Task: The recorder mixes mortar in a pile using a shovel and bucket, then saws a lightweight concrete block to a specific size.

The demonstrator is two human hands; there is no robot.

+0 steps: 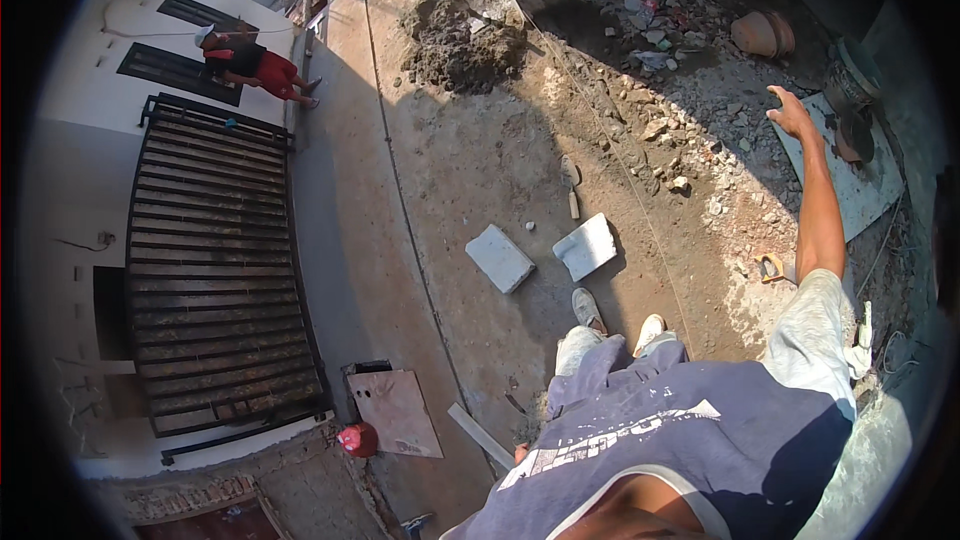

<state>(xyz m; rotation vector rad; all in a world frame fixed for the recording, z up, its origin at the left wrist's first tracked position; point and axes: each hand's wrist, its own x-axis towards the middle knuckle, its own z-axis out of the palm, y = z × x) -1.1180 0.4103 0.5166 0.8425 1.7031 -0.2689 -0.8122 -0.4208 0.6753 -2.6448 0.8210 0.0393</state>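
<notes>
My right hand (789,110) is raised at the right with fingers apart, holding nothing, over a pale board (820,187) beside a stack of dirty buckets (850,73). My left hand (520,454) shows only as a small piece beside my shirt, its fingers mostly hidden. Two pale blocks (498,256) (585,245) lie on the ground beyond my shoes. A trowel (573,203) lies just past them. A yellow-handled tool (769,268) rests on rubble below my right arm.
A person (275,75) in red shorts stands by a black metal gate (220,260) on the left. A mortar heap (450,45), rubble (700,150) and terracotta pots (760,33) lie farther off. A flat panel (400,410), a plank (480,435) and a red object (358,440) lie at lower left.
</notes>
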